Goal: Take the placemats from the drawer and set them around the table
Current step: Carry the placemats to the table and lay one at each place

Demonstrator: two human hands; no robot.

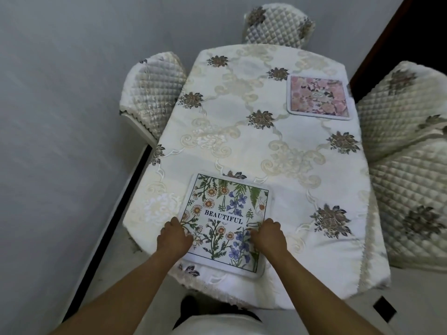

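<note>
A white placemat (225, 223) printed with wildflowers and the word BEAUTIFUL lies flat at the near end of the table (242, 146). My left hand (173, 238) grips its left edge with curled fingers. My right hand (269, 236) holds the right edge the same way. A second placemat (318, 97), pink with a floral print, lies flat at the table's far right side, away from both hands. The drawer is out of view.
A cream embroidered cloth covers the table. Quilted chairs stand around it: one at the far end (278, 25), one on the left (154, 90), two on the right (401, 105). A grey wall runs close along the left.
</note>
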